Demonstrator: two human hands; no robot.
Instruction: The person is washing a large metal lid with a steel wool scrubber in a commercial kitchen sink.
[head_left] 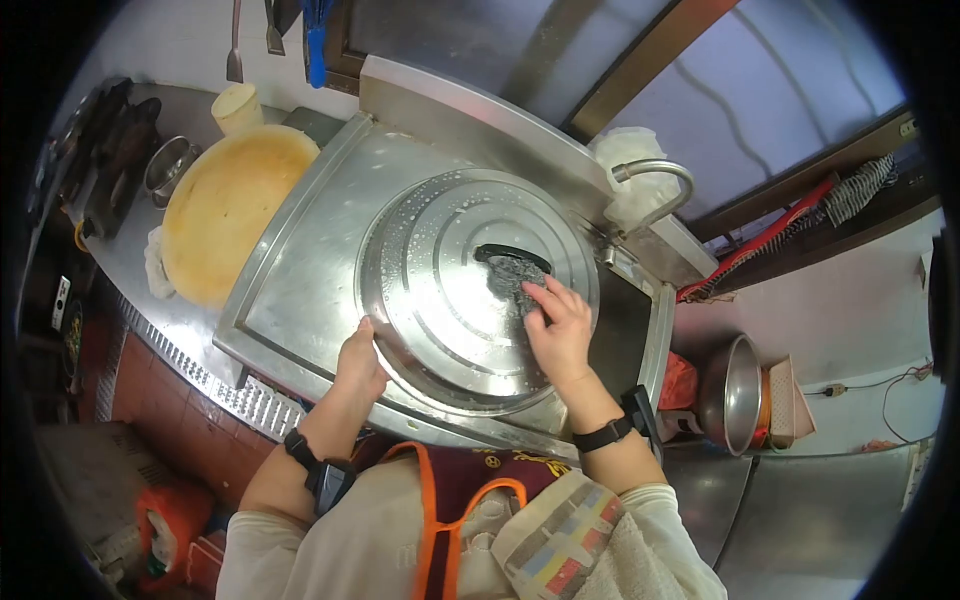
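Note:
A large round metal pot lid (415,290), wet with droplets, lies with its black handle (512,256) up on the steel sink unit, partly over the basin. My right hand (560,325) pinches a dark grey steel wool scrubber (515,278) and presses it on the lid just below the handle. At the lid's near left rim, my left hand (360,362) grips the edge with its thumb up; the fingers under the rim are mostly hidden.
A curved faucet (660,180) rises behind the basin (620,325) at right. Left of the sink lie a round yellowish board (235,210), a pale cup (237,107) and a metal bowl (172,168). Metal basins (738,395) stand at the right. Spatulas (235,50) hang on the wall.

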